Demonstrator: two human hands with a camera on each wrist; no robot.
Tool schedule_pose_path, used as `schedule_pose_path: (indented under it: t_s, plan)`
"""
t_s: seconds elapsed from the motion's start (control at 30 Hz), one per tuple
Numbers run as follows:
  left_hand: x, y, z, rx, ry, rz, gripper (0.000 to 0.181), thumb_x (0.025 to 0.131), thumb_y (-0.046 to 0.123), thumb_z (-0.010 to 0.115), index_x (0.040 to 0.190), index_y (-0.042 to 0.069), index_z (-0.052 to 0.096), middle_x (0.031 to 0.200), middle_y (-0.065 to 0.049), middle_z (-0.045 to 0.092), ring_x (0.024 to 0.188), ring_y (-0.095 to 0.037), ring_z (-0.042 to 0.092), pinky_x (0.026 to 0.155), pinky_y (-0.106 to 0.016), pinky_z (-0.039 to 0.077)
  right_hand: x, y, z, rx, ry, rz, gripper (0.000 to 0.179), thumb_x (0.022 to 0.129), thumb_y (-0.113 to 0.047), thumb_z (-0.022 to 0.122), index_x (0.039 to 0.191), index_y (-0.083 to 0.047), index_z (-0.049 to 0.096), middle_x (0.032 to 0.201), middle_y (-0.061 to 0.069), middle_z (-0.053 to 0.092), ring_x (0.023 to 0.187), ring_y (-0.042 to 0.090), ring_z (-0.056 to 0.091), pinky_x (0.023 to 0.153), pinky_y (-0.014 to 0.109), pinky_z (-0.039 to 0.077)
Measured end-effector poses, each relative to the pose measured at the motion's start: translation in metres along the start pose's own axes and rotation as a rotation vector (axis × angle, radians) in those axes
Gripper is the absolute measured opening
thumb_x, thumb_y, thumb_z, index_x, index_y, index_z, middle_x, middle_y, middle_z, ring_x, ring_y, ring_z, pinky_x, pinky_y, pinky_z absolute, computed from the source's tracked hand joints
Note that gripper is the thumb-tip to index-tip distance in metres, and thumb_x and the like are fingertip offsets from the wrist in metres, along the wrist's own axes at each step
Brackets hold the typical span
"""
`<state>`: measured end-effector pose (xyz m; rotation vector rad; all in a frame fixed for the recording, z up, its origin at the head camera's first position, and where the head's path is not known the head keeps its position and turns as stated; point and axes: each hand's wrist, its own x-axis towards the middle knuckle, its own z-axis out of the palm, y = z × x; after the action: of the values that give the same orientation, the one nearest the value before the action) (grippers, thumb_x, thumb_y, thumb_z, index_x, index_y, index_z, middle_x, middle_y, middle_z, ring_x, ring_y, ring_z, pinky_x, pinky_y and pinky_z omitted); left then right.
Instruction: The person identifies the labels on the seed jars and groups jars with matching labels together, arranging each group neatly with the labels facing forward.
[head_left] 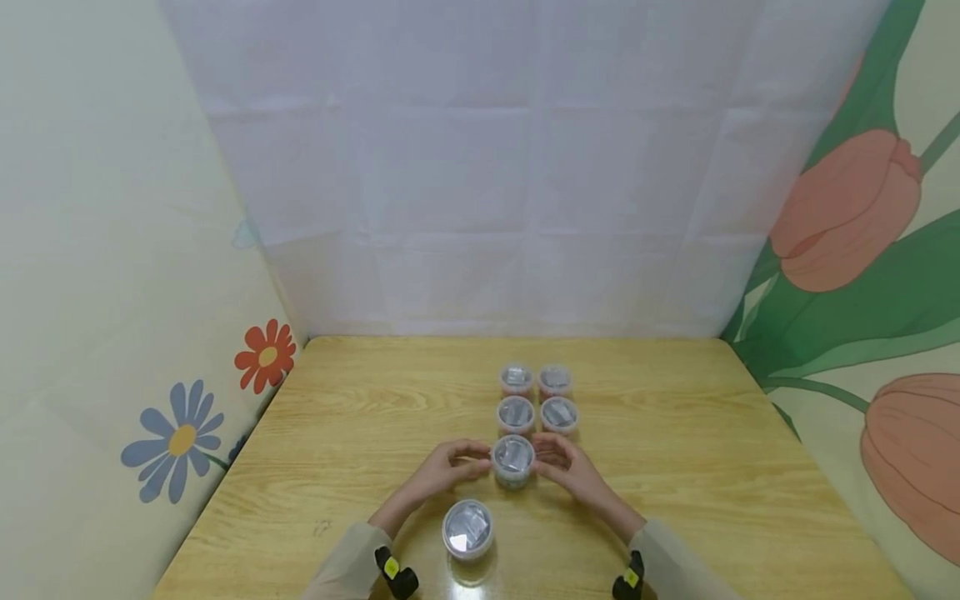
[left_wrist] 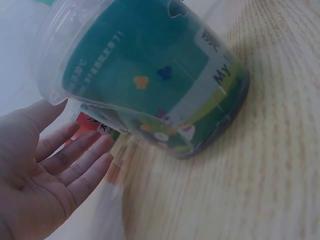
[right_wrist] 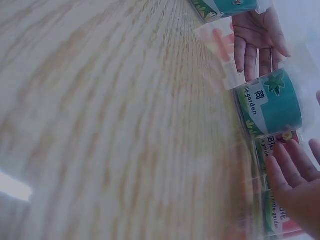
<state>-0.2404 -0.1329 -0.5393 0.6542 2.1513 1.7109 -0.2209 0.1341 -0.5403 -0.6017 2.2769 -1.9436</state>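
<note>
A clear lidded plastic cup with a teal label (head_left: 513,457) stands upright at the near end of a group of similar cups. My left hand (head_left: 447,468) is at its left side, thumb and fingers spread apart. On its right is my right hand (head_left: 567,469), fingertips close to the cup's wall. In the right wrist view the two hands face each other across this teal-labelled cup (right_wrist: 272,105), their fingers extended and not curled round it. Another teal-labelled cup (head_left: 467,530) stands nearer to me, beside my left forearm; it fills much of the left wrist view (left_wrist: 150,75).
Behind the flanked cup are two left cups (head_left: 516,413) (head_left: 517,379) and two right cups (head_left: 559,415) (head_left: 555,380), with reddish sides. All stand on a wood-grain table (head_left: 360,417). A white cloth (head_left: 487,167) hangs at the back; flower-printed cloths are at the sides.
</note>
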Motion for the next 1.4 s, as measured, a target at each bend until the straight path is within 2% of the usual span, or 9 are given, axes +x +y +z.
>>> schedule_pose_path:
  t_s: [0.23,0.37,0.5,0.6,0.77,0.9,1.07,1.27,1.4]
  plan:
    - [-0.001,0.002,-0.007,0.035,-0.034,0.012,0.036,0.09,0.023,0.062,0.12,0.004,0.058,0.117,-0.017,0.061,0.097,-0.03,0.063,0.08,-0.032,0.054,-0.001,-0.008,0.003,-0.047,0.055,0.006,0.046,0.086,-0.014,0.066,0.127,0.002,0.049,0.118,0.023,0.057,0.105,0.036,0.058,0.086,0.026,0.05]
    - [-0.003,0.001,-0.01,0.068,-0.052,0.017,0.036,0.09,0.024,0.061,0.121,0.008,0.057,0.116,-0.015,0.061,0.098,-0.028,0.063,0.081,-0.029,0.054,-0.003,-0.011,0.005,-0.065,0.095,-0.011,0.046,0.084,-0.015,0.069,0.125,-0.003,0.052,0.122,0.021,0.056,0.109,0.041,0.053,0.089,0.038,0.05]
    - [-0.006,0.002,-0.014,0.088,-0.071,0.019,0.036,0.09,0.023,0.061,0.122,0.008,0.056,0.115,-0.014,0.062,0.099,-0.029,0.062,0.083,-0.03,0.053,-0.008,-0.036,0.011,-0.128,0.12,-0.047,0.046,0.082,-0.01,0.07,0.123,0.0,0.053,0.124,0.021,0.054,0.109,0.04,0.05,0.09,0.054,0.046]
    - [-0.008,0.004,-0.017,0.097,-0.08,0.015,0.036,0.09,0.021,0.061,0.123,0.008,0.056,0.114,-0.013,0.062,0.099,-0.027,0.062,0.083,-0.029,0.053,-0.01,-0.053,0.014,-0.191,0.124,-0.088,0.045,0.081,-0.006,0.07,0.121,0.003,0.053,0.123,0.021,0.055,0.107,0.037,0.051,0.087,0.057,0.046]
    - [-0.011,0.009,-0.019,0.133,-0.092,0.028,0.036,0.091,0.017,0.059,0.124,0.005,0.055,0.115,-0.012,0.062,0.101,-0.021,0.061,0.083,-0.024,0.051,-0.01,-0.059,0.014,-0.236,0.128,-0.162,0.042,0.081,-0.005,0.07,0.119,0.003,0.055,0.12,0.021,0.056,0.103,0.04,0.052,0.083,0.056,0.048]
    - [-0.015,0.014,-0.02,0.137,-0.123,0.039,0.038,0.091,0.015,0.058,0.124,-0.002,0.052,0.117,-0.018,0.06,0.103,-0.027,0.06,0.084,-0.025,0.051,-0.009,-0.064,0.015,-0.231,0.12,-0.173,0.04,0.081,-0.004,0.069,0.117,0.004,0.055,0.117,0.022,0.057,0.101,0.044,0.052,0.08,0.054,0.049]
    - [-0.019,0.015,-0.023,0.085,-0.179,0.028,0.039,0.092,0.016,0.057,0.126,-0.003,0.05,0.122,-0.019,0.057,0.108,-0.031,0.058,0.086,-0.025,0.051,-0.012,-0.065,0.017,-0.205,0.08,-0.181,0.035,0.081,-0.001,0.068,0.113,0.007,0.056,0.111,0.024,0.059,0.093,0.044,0.052,0.072,0.043,0.052]
    - [-0.021,0.015,-0.026,0.009,-0.251,0.088,0.041,0.093,0.012,0.056,0.129,-0.004,0.046,0.127,-0.024,0.052,0.111,-0.043,0.053,0.089,-0.027,0.05,-0.01,-0.05,0.021,-0.191,0.053,-0.251,0.029,0.081,-0.001,0.068,0.107,0.004,0.058,0.103,0.021,0.061,0.081,0.036,0.054,0.063,0.025,0.051]
    - [-0.021,0.019,-0.029,-0.006,-0.312,0.126,0.045,0.09,0.01,0.059,0.13,-0.005,0.044,0.128,-0.027,0.049,0.112,-0.046,0.051,0.092,-0.03,0.049,-0.008,-0.037,0.022,-0.18,0.025,-0.267,0.028,0.083,-0.006,0.068,0.107,0.001,0.059,0.102,0.018,0.062,0.081,0.029,0.058,0.065,0.024,0.052]
